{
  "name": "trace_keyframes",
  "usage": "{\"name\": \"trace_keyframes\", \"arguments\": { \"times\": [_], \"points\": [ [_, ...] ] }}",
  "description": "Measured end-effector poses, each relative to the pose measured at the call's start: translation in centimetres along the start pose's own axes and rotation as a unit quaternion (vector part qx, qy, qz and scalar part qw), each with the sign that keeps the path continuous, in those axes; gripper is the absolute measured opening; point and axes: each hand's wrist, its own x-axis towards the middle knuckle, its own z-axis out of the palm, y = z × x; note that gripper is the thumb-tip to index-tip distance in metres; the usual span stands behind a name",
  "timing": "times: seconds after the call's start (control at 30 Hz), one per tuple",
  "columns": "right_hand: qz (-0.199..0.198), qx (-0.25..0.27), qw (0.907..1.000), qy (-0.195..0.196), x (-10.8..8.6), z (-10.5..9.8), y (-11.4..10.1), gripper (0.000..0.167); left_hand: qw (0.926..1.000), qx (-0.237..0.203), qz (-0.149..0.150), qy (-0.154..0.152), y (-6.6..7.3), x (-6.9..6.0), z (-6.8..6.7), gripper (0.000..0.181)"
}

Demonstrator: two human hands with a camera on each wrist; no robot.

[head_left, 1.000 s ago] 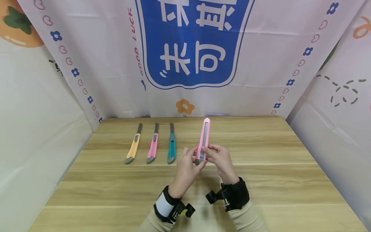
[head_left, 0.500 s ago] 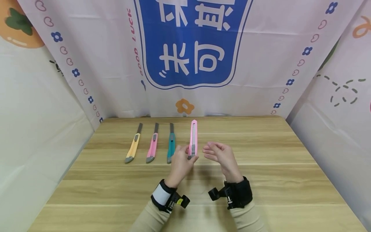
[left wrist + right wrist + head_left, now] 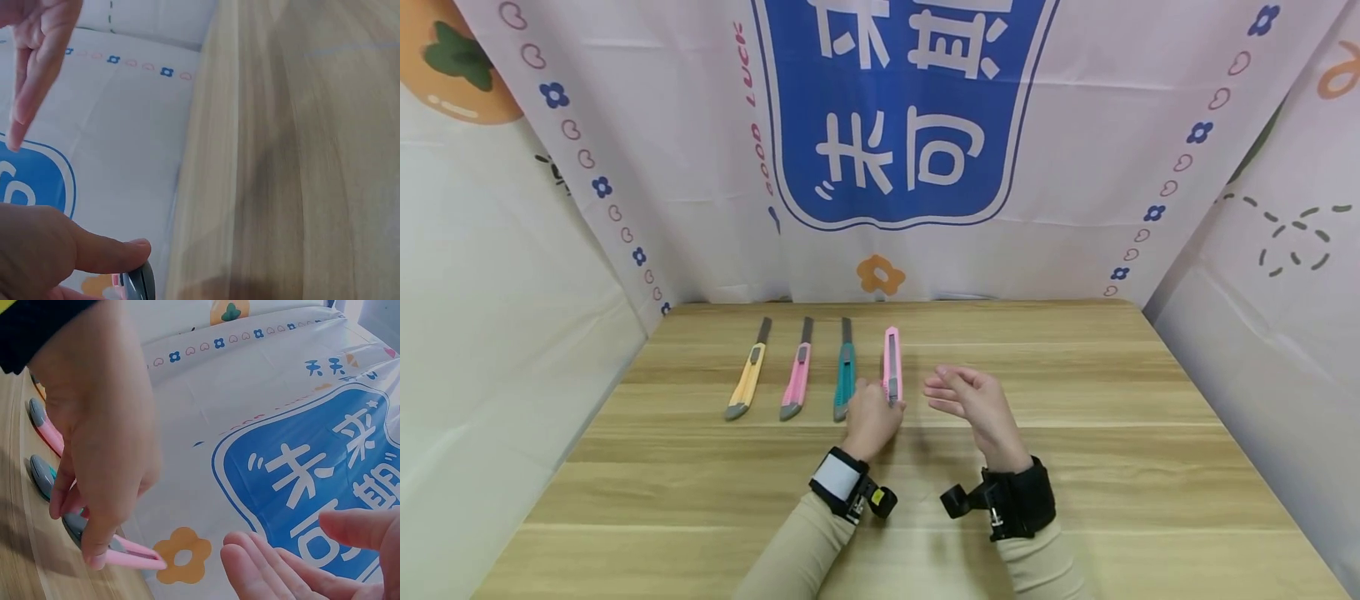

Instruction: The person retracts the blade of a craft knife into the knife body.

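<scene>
My left hand (image 3: 872, 421) grips a pink box cutter (image 3: 892, 354) by its grey butt end, thumb on one side. No blade shows beyond its pink tip. To its left on the table lie three more box cutters with blades out: teal (image 3: 845, 375), pink (image 3: 797, 379) and yellow (image 3: 747, 382). Part of the teal one is hidden behind my left hand. My right hand (image 3: 973, 408) hovers to the right with relaxed fingers, holding nothing. In the right wrist view the gripped cutter (image 3: 134, 556) slants toward the table; whether it touches the wood I cannot tell.
The wooden table (image 3: 1075, 500) ends at a white printed cloth (image 3: 1090, 167) hanging behind it. Similar cloths hang at the left and right sides. Each wrist wears a black strap with a small camera, such as the right camera mount (image 3: 958, 502).
Both hands held the pink cutter at first; my right hand then let go and drew right. My left hand has carried the cutter left and lowered it beside the teal one.
</scene>
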Motion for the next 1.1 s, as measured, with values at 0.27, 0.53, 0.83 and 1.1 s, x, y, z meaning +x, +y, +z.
{"name": "trace_keyframes", "arguments": {
  "times": [0.27, 0.53, 0.83, 1.1],
  "points": [
    [-0.003, -0.005, 1.0, -0.007, -0.1, -0.1, 0.0, 0.04, 0.9979, 0.051, -0.028, -0.028, -0.4, 1.0, 1.0, 0.021],
    [0.0, -0.007, 0.9999, -0.008, 0.0, -0.2, 0.1, 0.041, 0.9961, 0.06, -0.049, -0.043, -0.4, 1.5, 1.5, 0.021],
    [0.001, -0.009, 0.9999, -0.012, 0.0, -0.2, 0.0, 0.04, 0.9926, 0.089, -0.063, -0.054, -0.5, 1.8, 1.8, 0.02],
    [0.005, -0.004, 0.9999, -0.008, 0.0, -0.1, -0.2, 0.039, 0.994, 0.084, -0.062, -0.032, -0.7, 1.7, 2.2, 0.026]
  ]
}}
